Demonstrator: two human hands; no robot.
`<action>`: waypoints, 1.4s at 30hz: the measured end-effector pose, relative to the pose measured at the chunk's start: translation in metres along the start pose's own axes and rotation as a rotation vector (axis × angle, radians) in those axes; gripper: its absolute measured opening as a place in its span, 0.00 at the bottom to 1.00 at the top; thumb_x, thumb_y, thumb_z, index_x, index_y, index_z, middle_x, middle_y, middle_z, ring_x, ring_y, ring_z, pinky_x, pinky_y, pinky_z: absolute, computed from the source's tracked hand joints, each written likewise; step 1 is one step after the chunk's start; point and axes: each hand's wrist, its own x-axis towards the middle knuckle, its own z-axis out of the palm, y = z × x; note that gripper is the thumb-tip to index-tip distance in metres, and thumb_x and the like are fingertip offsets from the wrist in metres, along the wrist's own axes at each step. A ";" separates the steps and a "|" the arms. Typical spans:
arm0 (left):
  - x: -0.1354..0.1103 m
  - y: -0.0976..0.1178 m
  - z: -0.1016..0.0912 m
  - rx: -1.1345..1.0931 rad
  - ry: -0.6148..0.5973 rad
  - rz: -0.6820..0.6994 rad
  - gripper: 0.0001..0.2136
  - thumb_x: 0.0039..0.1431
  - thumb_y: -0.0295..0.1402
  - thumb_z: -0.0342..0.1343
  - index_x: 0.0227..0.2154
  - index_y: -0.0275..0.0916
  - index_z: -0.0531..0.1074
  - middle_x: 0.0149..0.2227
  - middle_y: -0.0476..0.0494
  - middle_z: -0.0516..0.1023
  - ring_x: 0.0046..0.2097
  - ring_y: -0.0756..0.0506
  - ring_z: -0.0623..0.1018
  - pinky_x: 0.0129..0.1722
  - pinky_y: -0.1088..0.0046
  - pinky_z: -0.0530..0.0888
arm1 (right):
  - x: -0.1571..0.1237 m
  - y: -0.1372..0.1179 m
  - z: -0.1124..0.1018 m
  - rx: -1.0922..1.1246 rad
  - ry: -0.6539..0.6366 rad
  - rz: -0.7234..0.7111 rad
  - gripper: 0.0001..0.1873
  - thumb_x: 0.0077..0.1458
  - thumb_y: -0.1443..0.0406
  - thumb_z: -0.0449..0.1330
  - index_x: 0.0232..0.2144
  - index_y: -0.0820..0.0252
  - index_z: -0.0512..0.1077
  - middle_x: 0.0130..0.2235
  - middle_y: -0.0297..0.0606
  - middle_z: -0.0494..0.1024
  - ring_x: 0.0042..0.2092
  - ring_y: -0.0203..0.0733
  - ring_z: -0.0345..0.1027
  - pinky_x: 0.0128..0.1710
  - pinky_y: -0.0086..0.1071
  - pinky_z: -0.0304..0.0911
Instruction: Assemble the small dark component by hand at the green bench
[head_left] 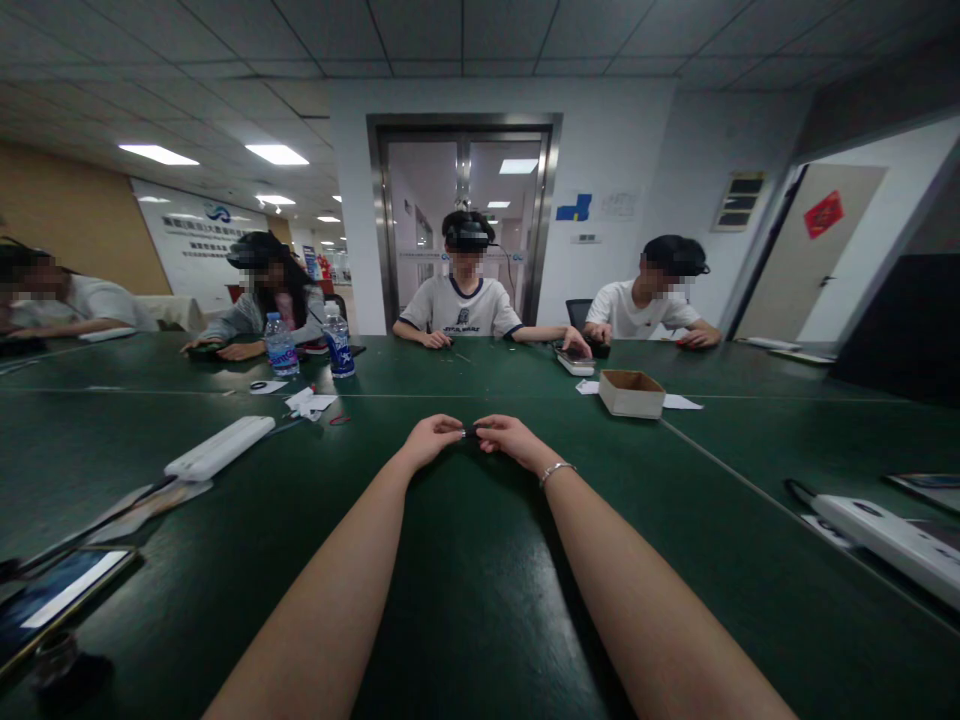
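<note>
My left hand (433, 441) and my right hand (514, 441) meet over the middle of the green table (465, 570), both arms stretched forward. Between their fingertips is a small black object (471, 432) with a light, metallic-looking bit at its left end. Its kind is too small to make out. The left fingers pinch the left end, and the right fingers close on the right end, partly covering it. A silver bracelet (556, 472) circles my right wrist.
Left are a white power strip (219, 448), a phone (64, 600), two bottles (340, 345) and papers (310, 402). An open cardboard box (631, 394) stands ahead right; another power strip (889, 535) lies at the right. Several people in headsets sit across the table.
</note>
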 end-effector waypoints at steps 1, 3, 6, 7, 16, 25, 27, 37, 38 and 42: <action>0.000 0.000 0.000 -0.002 -0.001 0.009 0.14 0.44 0.32 0.62 0.36 0.34 0.72 0.36 0.40 0.76 0.38 0.46 0.74 0.37 0.71 0.69 | 0.000 0.000 0.000 0.001 0.001 0.001 0.09 0.53 0.76 0.58 0.39 0.68 0.70 0.23 0.35 0.74 0.21 0.28 0.67 0.24 0.19 0.67; 0.000 0.000 -0.001 -0.003 -0.002 0.023 0.14 0.44 0.31 0.62 0.36 0.35 0.73 0.37 0.40 0.76 0.39 0.46 0.74 0.39 0.70 0.69 | 0.000 -0.001 0.000 0.003 0.005 0.003 0.09 0.53 0.76 0.58 0.39 0.68 0.70 0.23 0.35 0.74 0.21 0.28 0.67 0.24 0.19 0.67; 0.001 -0.003 -0.002 0.015 -0.010 0.022 0.14 0.47 0.33 0.60 0.37 0.35 0.72 0.37 0.40 0.76 0.37 0.47 0.74 0.38 0.71 0.68 | 0.000 -0.001 0.001 -0.002 0.011 0.006 0.09 0.53 0.76 0.59 0.38 0.68 0.70 0.23 0.35 0.74 0.21 0.28 0.67 0.24 0.19 0.67; 0.001 -0.004 -0.002 0.026 -0.012 0.022 0.14 0.48 0.35 0.59 0.38 0.35 0.72 0.36 0.41 0.76 0.36 0.47 0.73 0.37 0.71 0.68 | 0.000 -0.001 0.001 -0.005 0.013 0.006 0.09 0.53 0.76 0.59 0.38 0.69 0.70 0.23 0.35 0.74 0.21 0.28 0.67 0.24 0.19 0.67; 0.006 -0.011 -0.001 0.092 -0.026 0.016 0.13 0.54 0.38 0.51 0.38 0.34 0.72 0.31 0.43 0.75 0.29 0.50 0.70 0.32 0.73 0.67 | -0.001 -0.002 0.003 -0.005 0.001 0.006 0.09 0.54 0.77 0.57 0.39 0.69 0.69 0.23 0.35 0.74 0.21 0.28 0.67 0.24 0.19 0.67; 0.003 -0.006 0.000 0.076 -0.011 0.011 0.15 0.54 0.39 0.51 0.40 0.34 0.71 0.34 0.42 0.75 0.30 0.50 0.72 0.32 0.73 0.67 | -0.001 -0.002 0.003 0.014 0.001 0.009 0.09 0.53 0.77 0.57 0.38 0.70 0.69 0.21 0.34 0.74 0.20 0.28 0.66 0.23 0.18 0.67; 0.003 -0.007 0.000 0.079 -0.013 -0.002 0.15 0.56 0.39 0.49 0.40 0.34 0.71 0.31 0.43 0.75 0.29 0.50 0.71 0.31 0.74 0.67 | 0.000 -0.001 0.002 0.018 -0.008 0.000 0.09 0.54 0.77 0.57 0.39 0.69 0.69 0.21 0.34 0.74 0.20 0.28 0.66 0.23 0.18 0.67; 0.004 -0.010 -0.001 0.047 -0.031 0.004 0.17 0.55 0.41 0.51 0.42 0.34 0.70 0.31 0.43 0.76 0.29 0.50 0.71 0.31 0.73 0.67 | 0.002 0.002 0.000 0.020 -0.025 -0.005 0.10 0.53 0.77 0.58 0.39 0.69 0.70 0.22 0.35 0.74 0.22 0.28 0.67 0.24 0.18 0.67; 0.005 -0.011 -0.001 0.046 -0.037 0.012 0.17 0.55 0.41 0.51 0.42 0.34 0.70 0.29 0.43 0.75 0.29 0.50 0.71 0.31 0.73 0.67 | 0.002 0.001 0.000 0.018 -0.027 -0.005 0.10 0.53 0.77 0.58 0.39 0.69 0.70 0.22 0.35 0.74 0.22 0.28 0.67 0.24 0.18 0.67; 0.004 -0.010 -0.001 0.037 -0.041 0.053 0.17 0.50 0.36 0.57 0.43 0.34 0.69 0.31 0.43 0.75 0.30 0.50 0.71 0.31 0.74 0.67 | 0.000 0.000 0.000 0.006 -0.030 -0.009 0.10 0.53 0.76 0.58 0.40 0.69 0.70 0.23 0.35 0.74 0.22 0.28 0.67 0.25 0.19 0.67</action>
